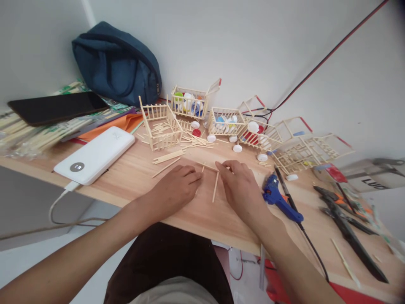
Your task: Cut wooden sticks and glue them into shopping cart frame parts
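A small frame of thin wooden sticks (pixel 215 187) lies on the table between my hands: one crosspiece with two sticks running from it toward me. My left hand (pixel 177 185) rests on the wood, its curled fingers closed at the left stick, which they partly hide. My right hand (pixel 242 185) pinches the frame at its right corner, where the crosspiece meets the right stick. Beyond them stands an open basket of sticks (pixel 163 137), with loose cut sticks (pixel 199 141) beside it. A blue glue gun (pixel 280 196) lies right of my right hand.
Several stick-built miniature carts (pixel 226 120) with bottle-cap wheels line the wall. A white power bank (pixel 95 155), a phone (pixel 58 107) and a blue bag (pixel 117 63) occupy the left. Pliers (pixel 340 202) and a long black tool (pixel 357 245) lie at right. The table's front edge (pixel 218 236) is close.
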Demonstrator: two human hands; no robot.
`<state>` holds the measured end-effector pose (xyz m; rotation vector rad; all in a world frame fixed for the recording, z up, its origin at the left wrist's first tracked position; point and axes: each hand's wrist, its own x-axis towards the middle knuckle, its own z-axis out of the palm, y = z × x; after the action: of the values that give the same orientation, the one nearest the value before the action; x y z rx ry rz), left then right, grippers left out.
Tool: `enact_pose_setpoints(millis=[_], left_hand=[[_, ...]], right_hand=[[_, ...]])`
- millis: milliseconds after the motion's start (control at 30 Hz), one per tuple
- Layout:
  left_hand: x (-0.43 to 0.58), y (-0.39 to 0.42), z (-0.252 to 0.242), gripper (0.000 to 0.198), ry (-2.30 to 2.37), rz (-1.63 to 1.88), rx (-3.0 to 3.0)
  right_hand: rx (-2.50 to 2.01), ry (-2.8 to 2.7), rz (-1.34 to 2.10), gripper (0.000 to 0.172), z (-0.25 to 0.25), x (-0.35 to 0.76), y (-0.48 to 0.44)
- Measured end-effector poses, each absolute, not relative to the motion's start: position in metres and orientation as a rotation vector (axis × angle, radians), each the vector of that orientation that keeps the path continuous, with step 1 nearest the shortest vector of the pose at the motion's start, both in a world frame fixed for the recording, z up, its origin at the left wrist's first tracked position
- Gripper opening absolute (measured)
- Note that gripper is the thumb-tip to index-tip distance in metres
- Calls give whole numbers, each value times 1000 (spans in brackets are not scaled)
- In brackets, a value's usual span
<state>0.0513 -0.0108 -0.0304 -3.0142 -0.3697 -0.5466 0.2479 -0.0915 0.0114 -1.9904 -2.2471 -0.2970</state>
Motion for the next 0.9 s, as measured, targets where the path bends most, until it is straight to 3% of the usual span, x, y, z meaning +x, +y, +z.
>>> enact_pose_setpoints(millis=[400,600,900], left_hand=[[52,-12,-27,27,-366,-559,-2975],[51,-12,-26,29,-371,-610,-3017],[51,-13,-18,29,-446,-705,-3062]], right_hand=[[-2066,-2350,-221,43,6,241,-88],[-2073,-2341,-262,55,11,241,-87],[-2017,-2370,-239,45,7,233,-80]])
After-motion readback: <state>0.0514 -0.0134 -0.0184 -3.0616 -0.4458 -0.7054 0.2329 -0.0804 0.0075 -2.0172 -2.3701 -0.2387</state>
